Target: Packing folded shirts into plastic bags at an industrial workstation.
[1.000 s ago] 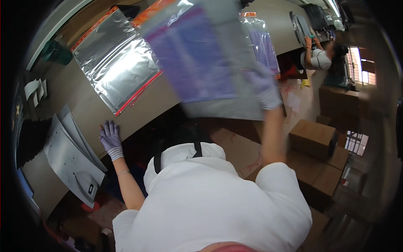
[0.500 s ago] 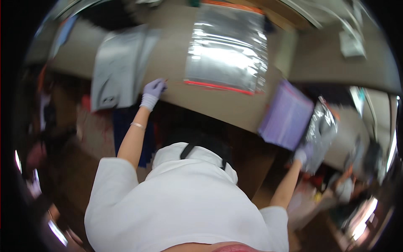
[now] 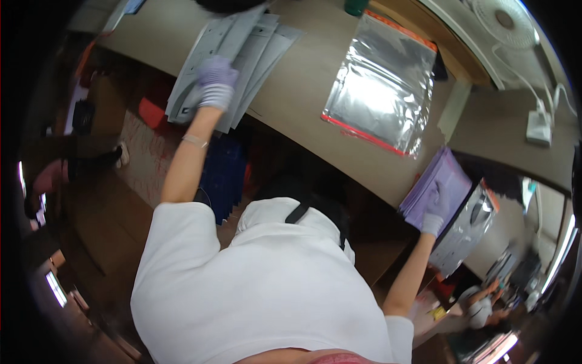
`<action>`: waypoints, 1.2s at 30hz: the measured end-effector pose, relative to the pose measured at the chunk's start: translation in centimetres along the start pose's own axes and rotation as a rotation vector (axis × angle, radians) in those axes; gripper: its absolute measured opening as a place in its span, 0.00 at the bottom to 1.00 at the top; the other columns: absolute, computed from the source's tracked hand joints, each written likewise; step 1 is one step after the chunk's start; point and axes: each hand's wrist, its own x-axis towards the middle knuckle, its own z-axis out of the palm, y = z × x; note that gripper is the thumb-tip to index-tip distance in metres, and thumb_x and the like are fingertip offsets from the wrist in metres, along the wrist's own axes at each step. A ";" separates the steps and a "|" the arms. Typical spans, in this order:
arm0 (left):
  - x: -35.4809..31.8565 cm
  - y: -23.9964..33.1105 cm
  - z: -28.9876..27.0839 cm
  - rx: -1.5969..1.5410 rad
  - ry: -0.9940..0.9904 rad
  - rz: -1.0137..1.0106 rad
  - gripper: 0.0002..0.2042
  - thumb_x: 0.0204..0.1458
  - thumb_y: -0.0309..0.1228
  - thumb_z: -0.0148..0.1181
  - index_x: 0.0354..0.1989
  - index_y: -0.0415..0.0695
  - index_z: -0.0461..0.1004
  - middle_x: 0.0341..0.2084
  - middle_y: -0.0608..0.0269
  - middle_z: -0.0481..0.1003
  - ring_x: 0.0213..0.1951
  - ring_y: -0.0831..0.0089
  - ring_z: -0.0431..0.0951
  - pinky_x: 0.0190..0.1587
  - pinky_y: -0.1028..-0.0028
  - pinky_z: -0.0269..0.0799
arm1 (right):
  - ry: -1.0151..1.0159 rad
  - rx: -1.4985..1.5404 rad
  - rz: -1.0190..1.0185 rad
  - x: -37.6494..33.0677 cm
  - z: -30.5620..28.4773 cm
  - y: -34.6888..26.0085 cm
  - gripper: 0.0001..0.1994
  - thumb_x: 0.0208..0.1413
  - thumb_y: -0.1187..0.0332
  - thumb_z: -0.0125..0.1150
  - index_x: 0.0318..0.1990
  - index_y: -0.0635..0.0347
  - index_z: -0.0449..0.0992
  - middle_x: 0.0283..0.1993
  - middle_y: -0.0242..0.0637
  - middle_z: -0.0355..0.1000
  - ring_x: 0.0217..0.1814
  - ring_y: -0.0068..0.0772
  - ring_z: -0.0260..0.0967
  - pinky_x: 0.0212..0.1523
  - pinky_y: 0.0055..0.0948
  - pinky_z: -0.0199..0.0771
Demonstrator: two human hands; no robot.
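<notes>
My left hand [image 3: 216, 84], in a lilac glove with a white cuff, is over a fanned stack of flat grey printed packets [image 3: 260, 67] on the left of the table. Its fingers are blurred and foreshortened, so their grip does not show. My right hand [image 3: 436, 209], gloved the same way, lies on a pile of flat purple packets [image 3: 424, 187] at the table's right end. Its fingers are stretched out. Beside that pile is a clear-wrapped grey packet [image 3: 464, 233]. A stack of shiny clear plastic bags [image 3: 382, 85] with red-orange edges lies between my hands.
The table's front edge [image 3: 303, 139] runs slantwise before me. Dark blue items [image 3: 223, 176] hang beneath its left part, near a red object [image 3: 156, 114]. A white fan [image 3: 504, 21] and a white socket block [image 3: 538, 127] are at far right. Another person [image 3: 482, 306] is at lower right.
My left hand has moved from the table edge onto the grey packets. My right hand has gone from the clear-wrapped packet to the purple pile. The view has turned.
</notes>
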 end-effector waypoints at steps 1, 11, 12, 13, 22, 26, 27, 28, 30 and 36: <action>-1.4 -0.8 -4.1 -0.078 0.235 0.185 0.08 0.37 0.32 0.54 0.25 0.43 0.74 0.27 0.55 0.72 0.33 0.59 0.72 0.35 0.64 0.67 | -0.099 0.231 0.190 0.4 0.1 -5.6 0.15 0.48 0.77 0.48 0.46 0.63 0.70 0.43 0.43 0.71 0.45 0.35 0.68 0.47 0.27 0.65; -11.1 8.6 -13.6 -0.838 0.447 0.983 0.05 0.40 0.26 0.63 0.22 0.47 0.71 0.14 0.69 0.62 0.19 0.73 0.62 0.25 0.73 0.59 | -0.114 1.399 0.360 -0.3 -7.5 -15.7 0.48 0.39 0.29 0.42 0.52 0.71 0.61 0.43 0.44 0.68 0.44 0.37 0.66 0.50 0.35 0.62; -11.2 10.5 -11.1 -0.918 0.370 1.054 0.06 0.37 0.28 0.64 0.23 0.49 0.72 0.17 0.70 0.63 0.22 0.73 0.63 0.25 0.74 0.58 | 0.010 1.194 0.524 -2.6 -8.5 -13.7 0.42 0.41 0.35 0.49 0.51 0.70 0.62 0.42 0.42 0.68 0.44 0.35 0.65 0.50 0.34 0.62; -11.1 12.8 -8.3 -0.993 0.289 1.125 0.08 0.34 0.30 0.65 0.24 0.50 0.73 0.20 0.71 0.64 0.24 0.73 0.64 0.26 0.74 0.58 | 0.130 0.983 0.676 -4.6 -8.9 -12.1 0.37 0.43 0.42 0.56 0.49 0.69 0.63 0.42 0.40 0.68 0.44 0.34 0.64 0.50 0.32 0.61; -4.9 26.4 10.1 -0.575 -0.240 1.059 0.10 0.39 0.29 0.58 0.32 0.44 0.69 0.32 0.58 0.69 0.38 0.58 0.69 0.42 0.65 0.67 | 0.141 0.355 0.465 -14.3 -7.2 -11.1 0.15 0.46 0.75 0.60 0.43 0.66 0.68 0.42 0.39 0.69 0.43 0.32 0.63 0.49 0.29 0.60; -3.5 28.2 11.9 -0.658 -0.341 1.088 0.05 0.43 0.29 0.54 0.29 0.44 0.72 0.29 0.57 0.71 0.37 0.58 0.70 0.41 0.64 0.67 | 0.215 0.095 0.273 -15.1 -4.4 -11.3 0.12 0.48 0.72 0.59 0.40 0.67 0.71 0.41 0.41 0.70 0.42 0.34 0.65 0.48 0.32 0.62; -3.1 28.5 11.6 -0.736 -0.436 1.045 0.06 0.44 0.29 0.52 0.30 0.44 0.73 0.29 0.57 0.72 0.36 0.58 0.71 0.41 0.64 0.67 | 0.209 0.043 0.328 -15.3 -3.7 -10.5 0.13 0.48 0.72 0.59 0.42 0.68 0.70 0.42 0.41 0.70 0.43 0.34 0.65 0.48 0.33 0.62; -2.8 28.8 11.3 -0.728 -0.439 1.065 0.06 0.44 0.29 0.52 0.30 0.44 0.73 0.29 0.57 0.72 0.36 0.58 0.71 0.41 0.64 0.67 | 0.202 -0.009 0.381 -15.6 -3.2 -10.0 0.14 0.49 0.72 0.58 0.43 0.69 0.69 0.43 0.42 0.70 0.43 0.34 0.65 0.49 0.33 0.62; -2.5 28.9 10.7 -0.987 -0.781 0.678 0.07 0.45 0.29 0.54 0.32 0.41 0.74 0.26 0.60 0.74 0.29 0.70 0.72 0.35 0.72 0.68 | 0.286 0.077 0.448 -15.6 -5.3 -10.6 0.15 0.50 0.72 0.57 0.44 0.69 0.68 0.44 0.42 0.69 0.44 0.34 0.65 0.49 0.33 0.62; -1.4 29.0 11.5 -1.192 -0.925 0.280 0.08 0.42 0.32 0.61 0.28 0.41 0.77 0.18 0.66 0.74 0.20 0.81 0.71 0.25 0.80 0.69 | 0.461 0.236 0.577 -18.4 -7.5 -11.7 0.16 0.52 0.69 0.56 0.45 0.71 0.68 0.44 0.42 0.69 0.45 0.36 0.64 0.49 0.33 0.62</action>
